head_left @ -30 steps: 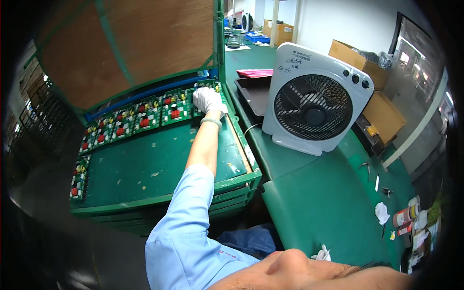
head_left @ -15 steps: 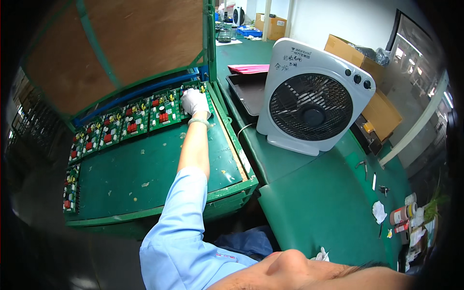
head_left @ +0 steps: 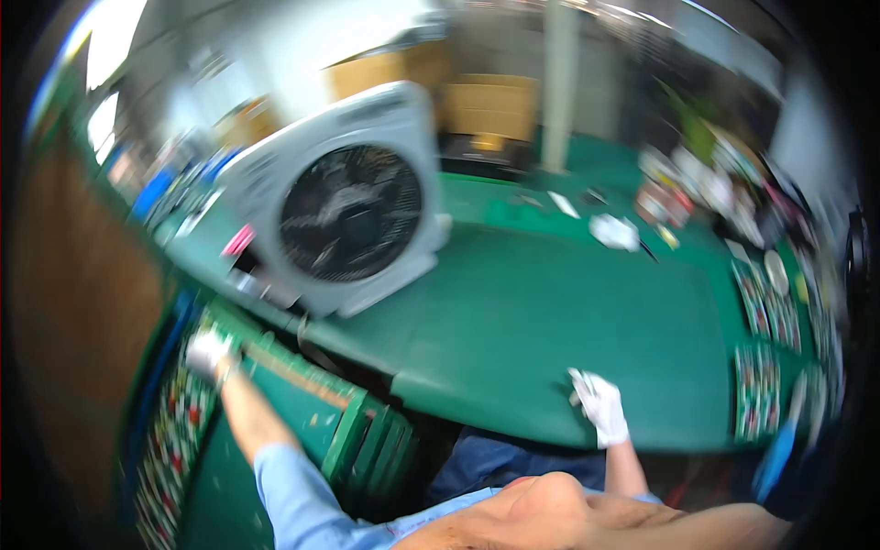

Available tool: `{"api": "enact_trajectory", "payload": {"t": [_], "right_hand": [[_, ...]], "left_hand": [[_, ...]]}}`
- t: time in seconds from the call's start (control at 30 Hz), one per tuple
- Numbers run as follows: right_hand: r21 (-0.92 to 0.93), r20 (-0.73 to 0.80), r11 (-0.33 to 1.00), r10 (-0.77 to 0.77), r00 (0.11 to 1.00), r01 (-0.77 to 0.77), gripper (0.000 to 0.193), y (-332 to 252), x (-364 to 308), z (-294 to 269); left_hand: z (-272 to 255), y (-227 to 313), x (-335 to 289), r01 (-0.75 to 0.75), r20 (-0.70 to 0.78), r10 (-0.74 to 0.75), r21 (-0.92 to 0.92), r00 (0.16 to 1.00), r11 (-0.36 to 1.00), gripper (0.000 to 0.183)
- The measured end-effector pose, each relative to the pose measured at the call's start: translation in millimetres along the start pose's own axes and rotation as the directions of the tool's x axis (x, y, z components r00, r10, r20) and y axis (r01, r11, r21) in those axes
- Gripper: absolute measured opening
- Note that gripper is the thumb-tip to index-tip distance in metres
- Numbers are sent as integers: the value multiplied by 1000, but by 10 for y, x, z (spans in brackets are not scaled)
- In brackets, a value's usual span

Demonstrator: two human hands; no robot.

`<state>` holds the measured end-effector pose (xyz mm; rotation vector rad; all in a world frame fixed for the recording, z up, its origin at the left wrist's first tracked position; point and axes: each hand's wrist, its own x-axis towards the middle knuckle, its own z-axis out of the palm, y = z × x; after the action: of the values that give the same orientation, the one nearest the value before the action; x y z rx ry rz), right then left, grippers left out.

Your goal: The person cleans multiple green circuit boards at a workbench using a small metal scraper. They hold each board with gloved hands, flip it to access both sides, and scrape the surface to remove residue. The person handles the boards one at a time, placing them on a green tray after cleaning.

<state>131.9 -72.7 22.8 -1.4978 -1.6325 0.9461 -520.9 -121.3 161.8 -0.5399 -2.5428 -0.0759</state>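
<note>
At the far end of the green-framed rack on my left, my gloved left hand reaches over the row of green circuit boards. Its fingers are smeared by motion, so a grip on a board cannot be made out. My right hand, also in a white glove, rests over the near edge of the green table mat. Its fingers point forward and to the left, slightly bent and apart, and I see nothing held in them.
A grey box fan stands at the table's left end. More circuit boards lie at the right end. Cardboard boxes, a crumpled white cloth, bottles and a plant line the back.
My view has swung right, blurring the picture. My left arm stays stretched toward the boards in the rack. My right hand, barely in view before at the lower edge, now shows fully over the table.
</note>
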Motion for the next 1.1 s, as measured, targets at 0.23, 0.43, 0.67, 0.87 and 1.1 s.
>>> {"api": "enact_trajectory", "payload": {"t": [0.23, 0.43, 0.67, 0.87, 1.1], "right_hand": [[363, -182, 932, 84, 980, -12, 29, 242, -345, -566], [-387, -654, 920, -223, 723, -67, 15, 853, -823, -1674], [-415, -892, 575, -103, 441, -705, 43, 1541, -1145, -3313], [-370, -850, 541, 130, 510, -755, 61, 1759, -859, -3822], [-489, -760, 510, 148, 632, -708, 91, 1920, -996, -4234]], "left_hand": [[363, -72, 131, -80, -238, 103, 104, 966, 991, 22], [970, 450, 749, -246, -623, -15, -329, 782, 912, 26], [-435, 1783, -258, -520, -673, -115, -658, 731, 545, 29], [-1047, 2240, -528, -571, -595, -150, -802, 790, 174, 33], [-1689, 2035, -919, -407, -342, -287, -890, 895, -207, 38]]}}
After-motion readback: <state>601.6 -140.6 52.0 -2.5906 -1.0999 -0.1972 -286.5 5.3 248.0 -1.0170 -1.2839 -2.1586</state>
